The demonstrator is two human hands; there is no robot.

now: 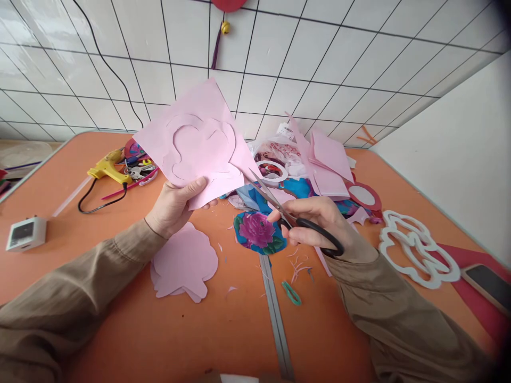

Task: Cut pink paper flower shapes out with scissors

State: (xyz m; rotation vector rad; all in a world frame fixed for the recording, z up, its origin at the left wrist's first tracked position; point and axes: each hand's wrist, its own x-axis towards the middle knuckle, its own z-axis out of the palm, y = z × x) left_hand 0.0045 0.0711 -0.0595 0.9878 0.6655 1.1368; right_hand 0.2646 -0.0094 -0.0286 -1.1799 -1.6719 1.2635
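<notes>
My left hand (175,205) pinches the lower edge of a pink paper sheet (199,141) and holds it up above the orange table (120,324). A flower-like outline is traced on the sheet. My right hand (315,215) grips black-handled scissors (293,215), fingers through the loops. The blades point up-left and meet the sheet's right edge. Below my left hand lies a stack of pink cut-out shapes (184,264). A printed flower cut-out (259,232) rests between my hands.
A yellow glue gun (107,166) with a black cord lies at the back left, a small white device (26,232) at the far left. Pink sheets (329,162) and scraps pile at the back. White foam outlines (417,249), a phone (489,284) and a green clip (291,292) lie right.
</notes>
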